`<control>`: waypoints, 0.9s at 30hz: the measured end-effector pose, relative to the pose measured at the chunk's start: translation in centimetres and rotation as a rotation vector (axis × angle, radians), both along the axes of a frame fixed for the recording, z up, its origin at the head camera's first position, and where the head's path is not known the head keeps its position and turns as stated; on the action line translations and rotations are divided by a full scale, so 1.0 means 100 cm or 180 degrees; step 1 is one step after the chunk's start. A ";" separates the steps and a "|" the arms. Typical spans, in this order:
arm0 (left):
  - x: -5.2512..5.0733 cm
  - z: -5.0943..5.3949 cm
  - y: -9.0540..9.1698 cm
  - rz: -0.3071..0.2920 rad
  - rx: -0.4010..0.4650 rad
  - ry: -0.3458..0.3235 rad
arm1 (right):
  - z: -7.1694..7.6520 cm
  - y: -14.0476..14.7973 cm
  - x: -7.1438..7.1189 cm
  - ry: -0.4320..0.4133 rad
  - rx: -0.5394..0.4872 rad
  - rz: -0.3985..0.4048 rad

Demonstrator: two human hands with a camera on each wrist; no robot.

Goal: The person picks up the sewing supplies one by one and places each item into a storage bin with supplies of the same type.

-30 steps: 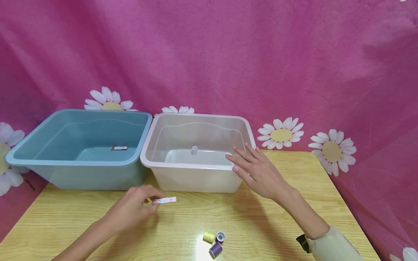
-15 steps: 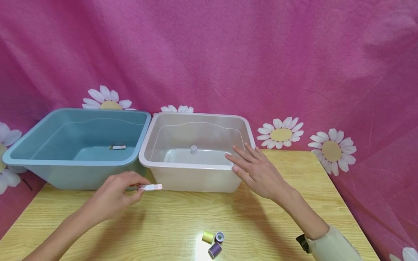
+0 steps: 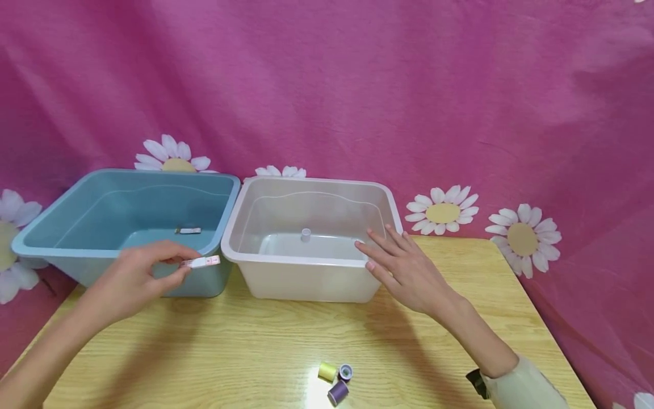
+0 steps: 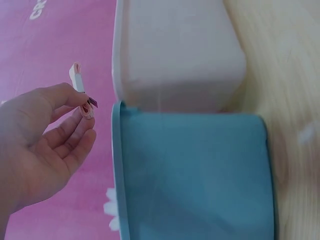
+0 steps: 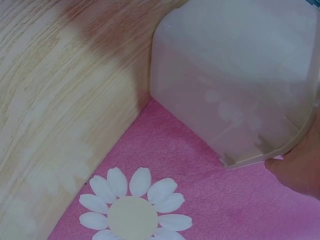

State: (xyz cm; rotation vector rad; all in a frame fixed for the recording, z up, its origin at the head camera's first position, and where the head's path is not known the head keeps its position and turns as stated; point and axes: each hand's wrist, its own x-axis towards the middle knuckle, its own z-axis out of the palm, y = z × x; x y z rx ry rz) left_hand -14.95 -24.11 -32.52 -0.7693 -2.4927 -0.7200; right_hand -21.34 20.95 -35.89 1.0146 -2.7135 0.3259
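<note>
My left hand (image 3: 138,278) pinches a folded white tape measure (image 3: 206,261) with red markings between thumb and fingers, just above the front right rim of the blue tub (image 3: 71,253). The left wrist view shows the looped ends of the tape. Inside the blue tub lies a similar small white strip (image 3: 190,230). The fingers of my right hand (image 3: 409,270) are spread straight over the right rim of the whitish tub (image 3: 306,279), and the right wrist view shows that hand at its edge. A small white cylinder (image 3: 305,234) stands in this tub.
Near the front of the wooden table (image 3: 245,363) a yellow thread spool (image 3: 327,372), a purple spool (image 3: 338,392) and a dark spool (image 3: 346,372) lie close together. Behind the tubs hangs a pink cloth (image 3: 327,85) with daisies.
My left hand has risen and moved left with the tape measure, from above the table in front of the tubs to the blue tub's rim. My right hand has stayed in place.
</note>
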 end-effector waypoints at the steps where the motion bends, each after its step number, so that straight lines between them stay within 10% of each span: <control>1: -0.001 0.001 -0.003 0.0024 0.0001 0.0035 | 0.000 0.001 0.000 -0.0004 0.0007 -0.0007; 27: -0.037 0.015 -0.055 0.0556 -0.0397 -0.0641 | -0.001 0.000 -0.002 0.0014 -0.0009 0.0022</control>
